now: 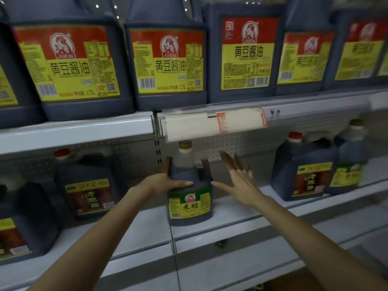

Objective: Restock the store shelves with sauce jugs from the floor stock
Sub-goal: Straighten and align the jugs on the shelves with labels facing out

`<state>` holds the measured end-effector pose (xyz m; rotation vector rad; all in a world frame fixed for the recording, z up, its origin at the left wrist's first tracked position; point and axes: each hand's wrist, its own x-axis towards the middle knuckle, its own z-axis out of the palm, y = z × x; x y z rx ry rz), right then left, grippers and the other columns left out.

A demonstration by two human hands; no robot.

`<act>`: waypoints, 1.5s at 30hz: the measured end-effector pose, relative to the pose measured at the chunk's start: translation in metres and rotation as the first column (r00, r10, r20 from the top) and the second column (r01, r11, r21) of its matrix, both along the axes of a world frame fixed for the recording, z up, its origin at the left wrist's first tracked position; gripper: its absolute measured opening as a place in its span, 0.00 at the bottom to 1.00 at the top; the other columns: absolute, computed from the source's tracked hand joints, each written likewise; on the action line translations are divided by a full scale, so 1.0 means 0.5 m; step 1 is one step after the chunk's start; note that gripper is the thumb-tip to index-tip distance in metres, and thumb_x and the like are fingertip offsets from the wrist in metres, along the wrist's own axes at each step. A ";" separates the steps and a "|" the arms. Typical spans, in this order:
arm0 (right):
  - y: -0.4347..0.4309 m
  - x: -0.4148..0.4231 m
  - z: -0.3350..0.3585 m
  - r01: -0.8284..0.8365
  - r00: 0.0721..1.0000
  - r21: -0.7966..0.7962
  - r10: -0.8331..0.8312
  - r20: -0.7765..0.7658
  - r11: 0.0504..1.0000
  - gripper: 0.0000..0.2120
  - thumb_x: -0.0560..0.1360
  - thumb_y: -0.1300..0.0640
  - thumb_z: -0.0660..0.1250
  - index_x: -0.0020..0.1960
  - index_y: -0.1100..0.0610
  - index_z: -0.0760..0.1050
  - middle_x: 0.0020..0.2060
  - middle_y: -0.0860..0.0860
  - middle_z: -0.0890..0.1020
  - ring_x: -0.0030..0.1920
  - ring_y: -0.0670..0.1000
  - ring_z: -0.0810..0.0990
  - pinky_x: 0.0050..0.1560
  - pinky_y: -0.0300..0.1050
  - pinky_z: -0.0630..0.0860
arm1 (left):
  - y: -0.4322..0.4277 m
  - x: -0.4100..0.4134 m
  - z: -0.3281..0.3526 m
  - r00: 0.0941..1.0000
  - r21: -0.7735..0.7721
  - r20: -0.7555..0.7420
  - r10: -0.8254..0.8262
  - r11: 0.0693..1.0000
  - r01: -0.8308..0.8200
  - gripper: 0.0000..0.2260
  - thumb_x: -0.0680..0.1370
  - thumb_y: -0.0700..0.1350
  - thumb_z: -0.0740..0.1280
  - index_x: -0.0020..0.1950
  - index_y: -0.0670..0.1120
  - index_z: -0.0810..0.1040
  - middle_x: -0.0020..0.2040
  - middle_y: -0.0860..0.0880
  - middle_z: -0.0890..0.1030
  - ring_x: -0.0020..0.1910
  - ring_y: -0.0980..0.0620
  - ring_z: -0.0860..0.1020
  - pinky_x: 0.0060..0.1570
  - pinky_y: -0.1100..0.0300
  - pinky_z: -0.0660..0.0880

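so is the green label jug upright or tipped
Upright: the green-label jug has its cap on top and base flat on the lower shelf; the left hand grips it.

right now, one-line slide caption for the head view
Left hand grips a green-label jug on the lower shelf, right hand open beside it.

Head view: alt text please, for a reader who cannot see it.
The left hand grips a green-labelled rice vinegar jug standing on the lower shelf, while the right hand hovers open just right of it. Brown-labelled aged vinegar jugs stand to either side, and yellow-and-red soy sauce jugs line the shelf above.
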<state>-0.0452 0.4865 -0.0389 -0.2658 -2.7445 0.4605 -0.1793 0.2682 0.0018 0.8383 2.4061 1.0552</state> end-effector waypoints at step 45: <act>0.408 0.135 0.051 0.398 0.913 -0.101 -0.405 -0.053 0.912 0.40 0.73 0.37 0.65 0.77 0.45 0.47 0.75 0.46 0.35 0.75 0.61 0.39 0.67 0.76 0.43 | 0.483 0.153 -0.027 0.957 0.102 -0.292 0.003 0.994 0.028 0.38 0.65 0.57 0.78 0.65 0.46 0.63 0.64 0.44 0.74 0.62 0.44 0.74 0.60 0.54 0.71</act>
